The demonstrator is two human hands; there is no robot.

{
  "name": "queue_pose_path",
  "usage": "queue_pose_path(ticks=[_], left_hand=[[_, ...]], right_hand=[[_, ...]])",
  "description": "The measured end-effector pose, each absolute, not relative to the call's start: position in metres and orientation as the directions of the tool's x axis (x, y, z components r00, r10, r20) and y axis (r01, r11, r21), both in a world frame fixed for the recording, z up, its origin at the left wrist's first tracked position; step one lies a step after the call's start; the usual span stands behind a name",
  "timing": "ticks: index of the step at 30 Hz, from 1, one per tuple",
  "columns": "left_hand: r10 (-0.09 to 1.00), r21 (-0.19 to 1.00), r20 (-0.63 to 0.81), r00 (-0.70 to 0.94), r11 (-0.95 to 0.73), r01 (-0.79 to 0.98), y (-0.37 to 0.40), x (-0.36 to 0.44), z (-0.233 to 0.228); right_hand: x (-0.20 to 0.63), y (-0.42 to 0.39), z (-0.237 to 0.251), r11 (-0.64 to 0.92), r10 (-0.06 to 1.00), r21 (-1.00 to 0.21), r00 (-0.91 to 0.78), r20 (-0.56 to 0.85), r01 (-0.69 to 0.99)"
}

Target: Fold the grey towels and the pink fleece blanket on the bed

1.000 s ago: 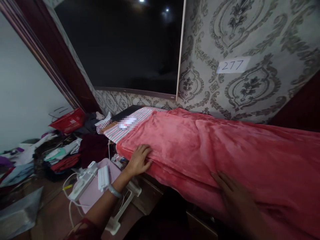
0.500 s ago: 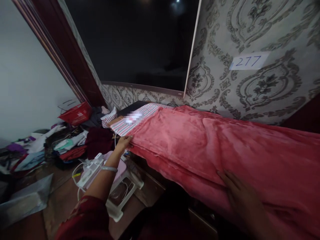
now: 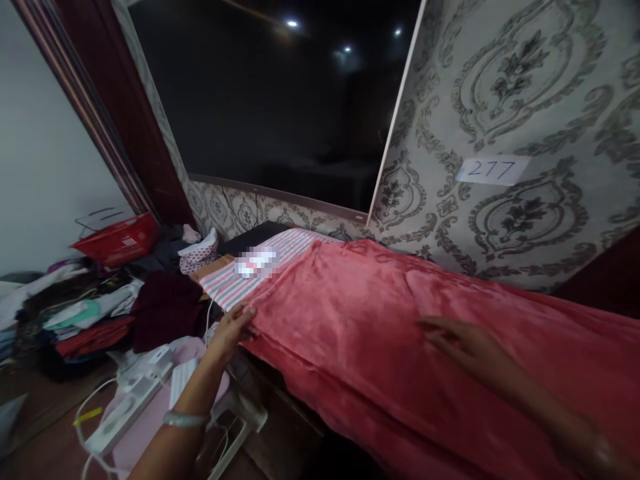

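Red blanket (image 3: 350,313) lies spread from the centre of the frame to its right edge, one long fold along its near side; from where I stand, its left end overlaps a striped cloth (image 3: 227,283) at centre left, on which a bright object is blurred out.

Left hand (image 3: 235,328), left of centre, is at the blanket's near left corner; fingers bent and close together at the edge; whether they pinch the fabric, I cannot tell; a pale bracelet (image 3: 186,419) circles the wrist.

Right hand (image 3: 457,340), right of centre, is palm down over the blanket's middle; fingers stretched forward, slightly parted, gripping nothing that I can see; whether they press on the pile, I cannot tell.

Surroundings: a dark television (image 3: 280,100) fills the upper middle; a paper slip (image 3: 493,169) marked 277 is on the patterned wall at upper right; red basket (image 3: 120,241) and heaped clothes (image 3: 95,327) at left; white power strip (image 3: 125,410) on a pink stool top, lower left.
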State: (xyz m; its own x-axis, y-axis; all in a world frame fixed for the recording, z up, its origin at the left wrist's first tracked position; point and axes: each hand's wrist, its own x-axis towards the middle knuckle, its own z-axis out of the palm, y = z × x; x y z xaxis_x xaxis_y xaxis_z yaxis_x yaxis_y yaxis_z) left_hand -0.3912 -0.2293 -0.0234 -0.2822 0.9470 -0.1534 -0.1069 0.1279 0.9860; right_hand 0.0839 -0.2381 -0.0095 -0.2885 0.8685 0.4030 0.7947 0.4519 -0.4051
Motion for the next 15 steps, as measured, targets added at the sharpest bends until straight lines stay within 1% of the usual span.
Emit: queue_pose_path(ticks=[1,2,4,6,9,13,15], left_hand=[[0.951,0.985,-0.160,-0.265,0.138,-0.100,-0.229,-0.393,-0.024],[0.954,0.984,-0.172,-0.246,0.153,-0.095,-0.228,-0.394,-0.025],[0.951,0.977,-0.210,-0.227,0.194,-0.092,-0.227,-0.397,-0.028],[0.945,0.970,-0.242,-0.221,0.230,-0.079,-0.226,-0.400,-0.034],[0.937,0.967,-0.257,-0.239,0.249,-0.063,-0.225,-0.399,-0.047],[0.890,0.976,-0.219,-0.399,0.192,-0.108,-0.228,-0.390,-0.058],[0.875,0.982,-0.185,-0.448,0.153,-0.107,-0.230,-0.383,-0.059]], right_hand=[[0.069,-0.208,0.000,0.451,0.885,-0.492,-0.302,0.355,0.745],[0.052,-0.177,0.008,0.450,0.892,-0.543,-0.325,0.315,0.709],[0.019,-0.117,0.014,0.424,0.905,-0.615,-0.319,0.280,0.664],[-0.012,-0.063,0.012,0.360,0.933,-0.666,-0.267,0.242,0.654],[-0.053,-0.001,0.002,0.288,0.958,-0.678,-0.207,0.201,0.676],[-0.092,0.048,-0.010,0.283,0.959,-0.648,-0.219,0.180,0.708],[-0.104,0.063,-0.016,0.292,0.956,-0.625,-0.232,0.178,0.724]])
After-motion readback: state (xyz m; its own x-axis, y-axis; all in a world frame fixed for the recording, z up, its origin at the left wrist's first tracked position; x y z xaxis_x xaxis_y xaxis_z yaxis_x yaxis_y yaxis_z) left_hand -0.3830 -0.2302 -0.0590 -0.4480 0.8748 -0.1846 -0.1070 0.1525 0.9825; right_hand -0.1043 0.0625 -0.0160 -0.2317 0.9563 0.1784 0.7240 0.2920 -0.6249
